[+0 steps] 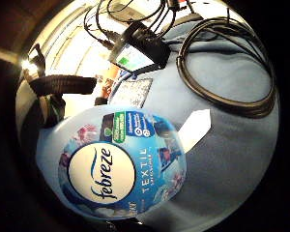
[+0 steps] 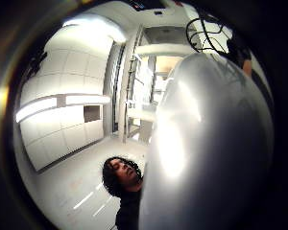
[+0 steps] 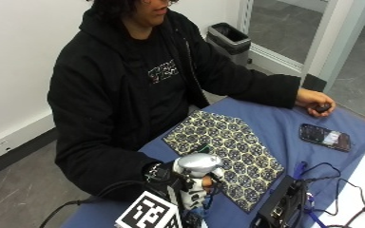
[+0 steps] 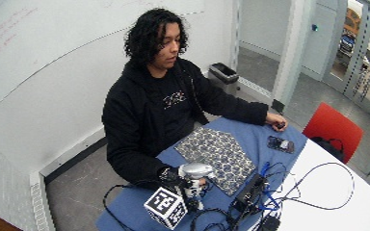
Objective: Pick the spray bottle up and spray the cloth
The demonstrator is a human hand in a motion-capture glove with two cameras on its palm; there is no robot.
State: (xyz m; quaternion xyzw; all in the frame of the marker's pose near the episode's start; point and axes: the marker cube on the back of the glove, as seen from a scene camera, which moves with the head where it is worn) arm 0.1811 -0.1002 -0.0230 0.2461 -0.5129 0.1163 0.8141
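A: Status of the right hand [image 3: 182, 183]?

B: At the lower centre of the outside view its fingers are curled round the spray bottle [image 3: 195, 173], holding it upright near the table's front edge. The silver head shows above the fingers. In the little-finger palm view the labelled body fills the lower left, so the bottle sits close against the palm.

A: And the cloth [image 3: 228, 152]?

B: Patterned, lying flat on the blue table cover [image 3: 277, 128], centre frame, just beside the bottle. I judge the bottle is gripped at the neck so a finger can reach the trigger; the trigger itself is not visible.

A: Anything else?

B: A phone [image 3: 325, 137] lies at right, well apart from the cloth.
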